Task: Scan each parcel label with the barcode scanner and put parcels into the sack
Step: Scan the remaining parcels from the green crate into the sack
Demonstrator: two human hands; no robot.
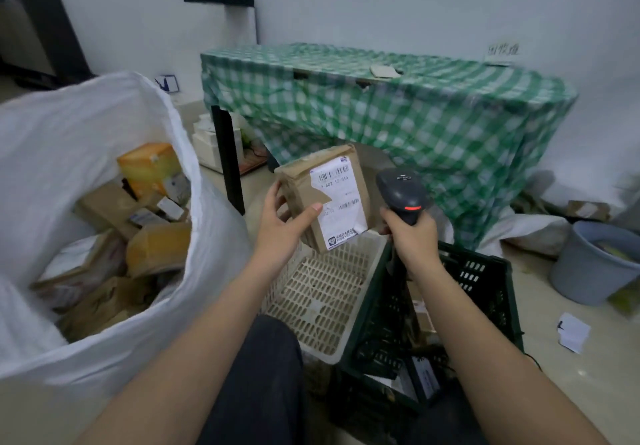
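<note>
Head view. Step: scanning. Left hand (pixel 282 222), grip closed on brown paper-wrapped parcel with white label (pixel 325 198), frame centre. Right hand (pixel 410 236), grip closed on dark grey handheld barcode scanner (pixel 401 195), beside label. Next: parcel into white woven sack (pixel 86 125), left.

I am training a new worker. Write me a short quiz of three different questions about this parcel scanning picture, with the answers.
1. True or false: the black handheld barcode scanner is held in the right hand.
2. Which side of the person does the large white woven sack stand on? A) left B) right C) behind
3. Fill in: the left hand holds up a brown cardboard parcel with a white ______ facing the camera.

Key: 1 true. 2 A. 3 label. The cream perforated plastic basket below the parcel looks empty.
</note>
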